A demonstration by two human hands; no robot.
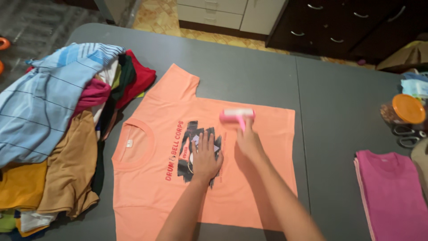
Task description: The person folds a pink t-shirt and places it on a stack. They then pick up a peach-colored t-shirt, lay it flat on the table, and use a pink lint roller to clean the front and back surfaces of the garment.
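An orange T-shirt (263, 156) with a dark print and red lettering lies spread flat on the grey table (249, 67), neck to the left. My left hand (206, 157) presses flat on the print, fingers spread. My right hand (248, 142) grips the handle of a pink lint roller (236, 114), whose roll rests on the shirt just beyond the print.
A heap of mixed clothes (49, 129) fills the table's left side. Folded pink shirts (392, 192) lie at the right. An orange-lidded jar (405, 110) and scissors (408, 135) sit at the right edge. Drawers (339, 22) stand beyond the table.
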